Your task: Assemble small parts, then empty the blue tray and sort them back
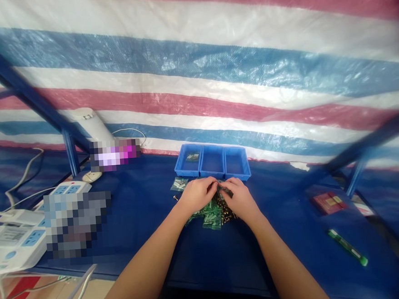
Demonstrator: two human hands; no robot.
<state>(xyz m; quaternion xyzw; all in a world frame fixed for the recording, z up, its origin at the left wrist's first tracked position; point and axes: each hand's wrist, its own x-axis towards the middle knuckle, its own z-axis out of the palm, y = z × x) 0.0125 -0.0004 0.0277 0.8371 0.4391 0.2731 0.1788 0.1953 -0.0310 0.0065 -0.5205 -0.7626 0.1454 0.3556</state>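
My left hand and my right hand meet over a pile of small green packets and dark screws on the blue table. Both hands have their fingers curled and pinched together on a small dark piece between them; it is too small to name. A clear packet lies just left of my left hand, with a loose screw beside it. Behind the hands stands a blue three-compartment tray; its left compartment holds a small packet.
Power strips with white cables lie at the left edge. A white lamp base stands at the back left. A red box and a green pen-like stick lie at the right. Blue frame bars rise on both sides before a striped tarp.
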